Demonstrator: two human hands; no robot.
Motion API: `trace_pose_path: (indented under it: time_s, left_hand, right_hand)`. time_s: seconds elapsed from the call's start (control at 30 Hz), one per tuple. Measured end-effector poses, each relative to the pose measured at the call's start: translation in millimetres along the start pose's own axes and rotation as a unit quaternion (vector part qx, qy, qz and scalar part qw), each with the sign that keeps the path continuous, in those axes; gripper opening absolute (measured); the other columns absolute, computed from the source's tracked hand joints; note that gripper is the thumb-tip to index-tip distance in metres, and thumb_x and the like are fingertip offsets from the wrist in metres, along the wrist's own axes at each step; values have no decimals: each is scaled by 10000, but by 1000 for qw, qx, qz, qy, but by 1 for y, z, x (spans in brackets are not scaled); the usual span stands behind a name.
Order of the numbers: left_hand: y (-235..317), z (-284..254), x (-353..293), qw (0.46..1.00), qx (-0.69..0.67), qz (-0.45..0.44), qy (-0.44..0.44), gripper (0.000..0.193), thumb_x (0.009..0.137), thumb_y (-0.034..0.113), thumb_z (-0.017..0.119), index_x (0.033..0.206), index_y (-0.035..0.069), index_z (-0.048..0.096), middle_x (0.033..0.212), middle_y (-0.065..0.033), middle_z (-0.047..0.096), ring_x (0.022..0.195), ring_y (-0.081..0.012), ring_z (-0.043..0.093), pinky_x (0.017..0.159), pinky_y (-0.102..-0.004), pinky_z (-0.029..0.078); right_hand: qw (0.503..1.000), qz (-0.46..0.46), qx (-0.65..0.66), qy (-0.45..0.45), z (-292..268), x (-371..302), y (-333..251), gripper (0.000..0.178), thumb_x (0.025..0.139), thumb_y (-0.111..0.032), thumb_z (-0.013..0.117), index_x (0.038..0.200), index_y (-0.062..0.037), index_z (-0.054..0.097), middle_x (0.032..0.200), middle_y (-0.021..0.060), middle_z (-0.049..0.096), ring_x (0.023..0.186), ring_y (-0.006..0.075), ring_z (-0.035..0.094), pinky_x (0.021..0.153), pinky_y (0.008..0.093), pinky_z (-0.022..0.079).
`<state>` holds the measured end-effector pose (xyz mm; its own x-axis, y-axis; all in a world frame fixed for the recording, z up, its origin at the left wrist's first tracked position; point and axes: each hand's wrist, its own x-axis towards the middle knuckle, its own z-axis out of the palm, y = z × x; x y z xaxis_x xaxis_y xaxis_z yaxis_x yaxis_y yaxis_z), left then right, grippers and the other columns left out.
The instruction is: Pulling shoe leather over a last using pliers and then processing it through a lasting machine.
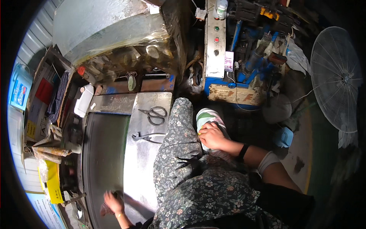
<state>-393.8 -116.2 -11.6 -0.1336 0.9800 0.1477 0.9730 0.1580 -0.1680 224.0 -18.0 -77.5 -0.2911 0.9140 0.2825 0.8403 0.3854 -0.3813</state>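
Note:
On my knee, over a white cloth with green and pink patches [207, 114], rests my right hand [212, 138]. Its fingers are curled closed, and a small yellow-green bit shows at the fingertips; what they hold is mostly hidden. My left hand [114, 203] is over the dark belt [106, 152] at the lower left, smeared by motion. Beside it is a blurred reddish-brown thing [106, 210]; I cannot tell whether the hand holds it. Black-handled scissors [155, 115] and metal pincers [148, 137] lie on the bare metal plate [139, 168] beside my floral-covered leg.
A large machine hood [114, 34] wrapped in clear film stands beyond the belt. Ahead is a control panel [216, 49] with buttons. A big fan [337, 78] and a blue container [283, 137] are on the right. A white bottle [84, 100] stands left.

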Motion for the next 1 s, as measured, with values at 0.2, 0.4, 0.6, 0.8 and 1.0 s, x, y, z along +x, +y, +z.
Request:
trace_pose_path:
  time_s: [0.2, 0.4, 0.6, 0.8, 1.0]
  left_hand:
    - [-117, -20, -189, 810, 180, -530, -174, 483, 879, 403, 600, 1184, 29, 624, 1222, -183, 612, 1146, -372, 551, 958, -510, 445]
    - [-81, 24, -233, 665, -116, -711, -198, 589, 929, 532, 466, 1236, 50, 611, 1291, -179, 581, 1203, -364, 533, 1010, -503, 432]
    - [-14, 72, -164, 743, -37, -664, -70, 809, 942, 581, 439, 1523, 46, 265, 1562, -278, 223, 1414, -534, 195, 1159, -580, 162]
    - [-47, 37, -32, 584, -634, -446, 241, 620, 885, 453, 686, 1119, -115, 606, 1031, -150, 674, 906, -281, 640, 852, -417, 520]
    - [-42, 46, 42, 671, -597, -439, 5, 593, 936, 429, 569, 1348, 4, 517, 1297, -166, 575, 1150, -299, 571, 982, -378, 464]
  right_hand:
    - [1000, -23, 3, -10, -4, 10, -3, 119, 737, -232, 659, 726, -128, 715, 954, -32, 680, 1056, 205, 547, 933, 404, 378]
    - [998, -56, 14, -38, -2, 11, -17, 125, 738, -178, 686, 798, -76, 726, 1048, 48, 705, 1028, 267, 596, 914, 439, 425]
    - [997, -51, -6, -63, -2, 12, -22, 102, 746, -164, 700, 808, -91, 736, 1053, 43, 703, 1077, 291, 563, 952, 452, 394]
    - [999, -34, 1, -23, 3, 9, -13, 101, 745, -179, 682, 803, -127, 744, 1029, 3, 707, 1053, 230, 578, 934, 435, 395]
    - [1000, 16, -10, -1, 7, 3, -8, 114, 730, -222, 656, 741, -129, 721, 974, -42, 698, 1046, 196, 563, 959, 396, 375]
